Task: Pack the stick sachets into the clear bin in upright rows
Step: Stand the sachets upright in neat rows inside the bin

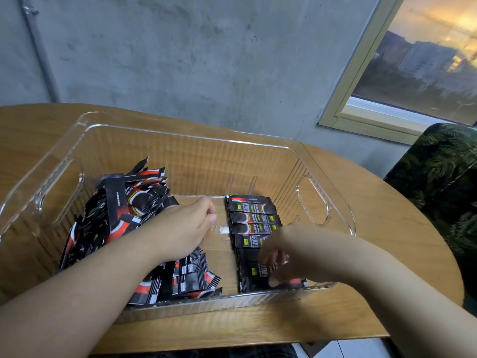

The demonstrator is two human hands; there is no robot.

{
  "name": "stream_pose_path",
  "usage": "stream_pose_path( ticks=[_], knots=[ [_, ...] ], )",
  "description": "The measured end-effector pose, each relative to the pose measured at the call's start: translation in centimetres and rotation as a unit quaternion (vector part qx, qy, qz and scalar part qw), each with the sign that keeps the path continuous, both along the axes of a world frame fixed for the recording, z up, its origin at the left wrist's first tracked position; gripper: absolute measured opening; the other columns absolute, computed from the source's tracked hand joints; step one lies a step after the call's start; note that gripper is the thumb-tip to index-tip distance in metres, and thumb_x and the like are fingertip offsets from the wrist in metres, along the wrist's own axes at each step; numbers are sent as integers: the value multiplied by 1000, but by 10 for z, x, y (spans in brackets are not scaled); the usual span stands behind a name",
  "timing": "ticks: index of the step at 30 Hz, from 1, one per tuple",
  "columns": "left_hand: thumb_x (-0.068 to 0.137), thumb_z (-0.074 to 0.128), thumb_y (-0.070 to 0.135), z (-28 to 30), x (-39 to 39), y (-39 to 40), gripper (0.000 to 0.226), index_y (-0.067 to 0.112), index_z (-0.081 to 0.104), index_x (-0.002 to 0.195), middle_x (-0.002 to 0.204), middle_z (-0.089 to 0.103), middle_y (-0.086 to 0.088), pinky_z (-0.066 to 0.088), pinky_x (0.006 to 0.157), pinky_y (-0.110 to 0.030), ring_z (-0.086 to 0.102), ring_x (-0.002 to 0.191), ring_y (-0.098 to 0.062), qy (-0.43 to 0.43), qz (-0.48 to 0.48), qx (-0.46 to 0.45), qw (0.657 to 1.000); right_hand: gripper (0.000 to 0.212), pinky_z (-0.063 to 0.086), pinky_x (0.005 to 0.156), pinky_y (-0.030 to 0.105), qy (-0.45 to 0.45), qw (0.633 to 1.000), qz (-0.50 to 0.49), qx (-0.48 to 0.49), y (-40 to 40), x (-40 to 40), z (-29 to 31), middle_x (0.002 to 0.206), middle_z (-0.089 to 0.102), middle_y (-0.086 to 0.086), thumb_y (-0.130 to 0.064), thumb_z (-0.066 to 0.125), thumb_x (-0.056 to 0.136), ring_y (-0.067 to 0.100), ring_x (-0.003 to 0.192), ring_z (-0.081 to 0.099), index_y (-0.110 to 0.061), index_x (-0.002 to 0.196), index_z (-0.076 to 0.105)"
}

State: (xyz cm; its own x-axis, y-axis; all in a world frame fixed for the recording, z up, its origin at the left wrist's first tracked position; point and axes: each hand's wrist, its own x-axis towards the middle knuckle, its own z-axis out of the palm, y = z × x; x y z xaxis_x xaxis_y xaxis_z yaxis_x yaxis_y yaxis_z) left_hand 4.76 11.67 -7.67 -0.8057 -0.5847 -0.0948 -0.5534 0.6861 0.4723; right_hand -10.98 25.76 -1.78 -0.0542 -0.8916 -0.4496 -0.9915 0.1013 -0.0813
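In the head view, a clear ribbed plastic bin with cut-out handles (pixel 313 201) sits in the middle of the frame on a rounded wooden counter (pixel 374 293).

Left half of the bin: a loose heap of black-and-red stick sachets (pixel 113 218) lies jumbled, some leaning against the left wall, others flat near the front wall at lower centre.

Right half of the bin: a tidy row of black stick sachets with yellow labels (pixel 254 218) runs from the middle of the bin toward the front wall, each packet overlapping the next; whether they stand upright or lie slanted cannot be told.

The left hand (pixel 185 226) reaches in from the lower left, its forearm crossing the heap. Its fingers are curled in with the thumb against them above the bare bin floor; whether it pinches anything cannot be told.

The right hand (pixel 281 259) comes in from the lower right over the front end of the row. It is blurred, with fingers curled around one or more sachets there.

A grey concrete wall (pixel 193 60) fills the top of the frame, a window (pixel 426 63) is at upper right, and a dark green leaf-patterned chair (pixel 444 177) stands at the right edge.
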Motion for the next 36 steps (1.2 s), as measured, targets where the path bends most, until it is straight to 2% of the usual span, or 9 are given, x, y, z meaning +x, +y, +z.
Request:
stream_pose_path(
  ticks=[8,12,15,18,20,24,29,33,36],
  knots=[
    [103,26,37,0,0,0,21,27,43,107,86,59,11,29,56,-18,46,71,0,0,-5,-11,1000,15,52,72,27,5,999,0,36,-6,4,-20,92,71,0,-21,68,85,19,83,66,-21,100,69],
    [103,26,37,1,0,1,21,27,44,107,77,54,12,28,54,-18,44,67,1,0,-5,-12,1000,15,37,55,5,-63,998,4,-7,-8,10,-13,69,60,-20,-19,61,90,-8,59,56,-24,101,68],
    [103,25,36,1,0,0,20,27,43,108,92,62,11,32,63,-26,48,77,-5,-7,-8,-14,1000,23,35,60,3,-114,993,14,-6,-10,17,-15,90,67,-17,-21,51,96,-7,66,56,-29,106,70],
    [103,24,36,1,0,0,19,28,40,108,105,64,11,31,69,-30,50,84,-10,-16,-13,-14,1000,31,48,77,21,-98,995,7,11,-10,14,-24,105,68,-12,-23,44,96,9,86,60,-38,106,69],
    [103,24,35,1,0,0,18,28,40,107,107,64,11,33,71,-30,51,89,-12,-17,-16,-12,1000,32,49,84,25,-98,995,5,11,-9,11,-24,108,68,-13,-23,43,95,9,91,61,-40,107,68],
    [103,24,33,-2,-1,-2,15,29,38,106,109,64,11,33,71,-29,52,91,-13,-18,-16,-17,1000,26,38,66,7,-131,991,-7,-32,-10,10,-17,88,66,-16,-19,50,96,-2,72,57,-31,109,69],
    [103,26,26,-9,-1,-6,14,28,36,113,112,60,12,44,81,-28,58,93,-8,-6,-8,-4,1000,15,37,63,5,-135,988,-22,-74,-21,15,-22,86,63,-15,-28,64,89,-4,70,53,-26,103,70],
    [102,27,18,-10,-2,-8,17,23,35,117,108,55,13,48,83,-28,60,89,-5,14,-2,0,1000,21,41,67,14,-183,981,-29,-60,-30,35,-31,95,69,-5,-30,71,84,6,80,57,-21,102,71],
    [101,28,14,-10,-2,-8,20,20,33,120,108,54,12,48,86,-34,60,91,-7,16,-3,0,1000,27,43,67,17,-160,984,-44,-68,-38,45,-34,101,69,1,-27,73,82,13,84,57,-15,105,68]
  ],
)
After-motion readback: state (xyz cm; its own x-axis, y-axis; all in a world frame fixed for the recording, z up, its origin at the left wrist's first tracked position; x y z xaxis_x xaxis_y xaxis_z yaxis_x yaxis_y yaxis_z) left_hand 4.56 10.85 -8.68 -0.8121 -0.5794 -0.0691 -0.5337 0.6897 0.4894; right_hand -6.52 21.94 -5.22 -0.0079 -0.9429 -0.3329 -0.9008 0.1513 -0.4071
